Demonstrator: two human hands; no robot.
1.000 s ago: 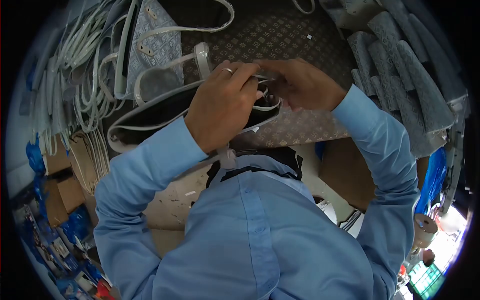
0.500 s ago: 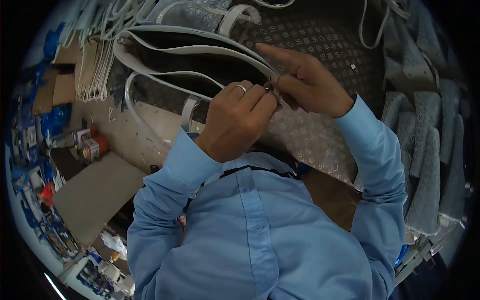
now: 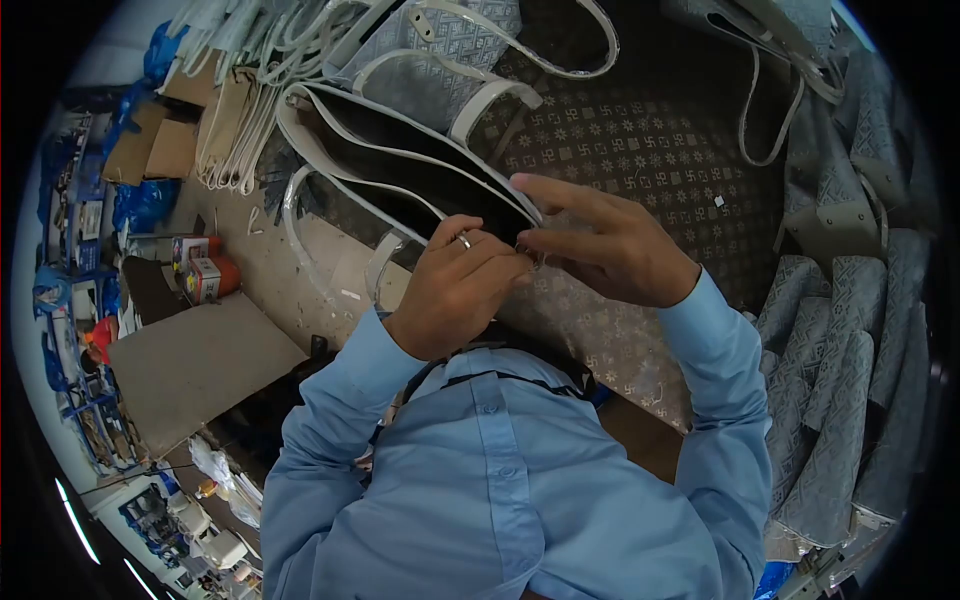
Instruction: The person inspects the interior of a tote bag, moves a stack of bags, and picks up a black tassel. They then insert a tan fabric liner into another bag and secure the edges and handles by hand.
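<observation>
A handbag (image 3: 385,165) with pale edging and a dark, divided inside lies with its mouth facing me. My left hand (image 3: 460,290), wearing a ring, has its fingers bent and closed on the handbag's near right end. Beside it, my right hand (image 3: 625,240) has its index finger and thumb stretched apart around that same end, the index finger by the far rim. A small shiny piece, perhaps metal, shows between the two hands, too small to make out. One pale strap (image 3: 290,215) loops from the near side, another strap (image 3: 490,105) from the far side.
Patterned dark sheeting (image 3: 640,150) covers the work surface. Another grey patterned bag piece (image 3: 440,55) lies behind. Bundled white straps (image 3: 235,150) hang at left, near small boxes (image 3: 205,280) and a flat board (image 3: 205,365). Grey patterned pieces (image 3: 840,370) stand stacked at right.
The view has shifted, so the handbag appears lower and further right. My right hand's fingers have spread from a tighter pose with the index finger pointing. My left hand stays at the handbag's end.
</observation>
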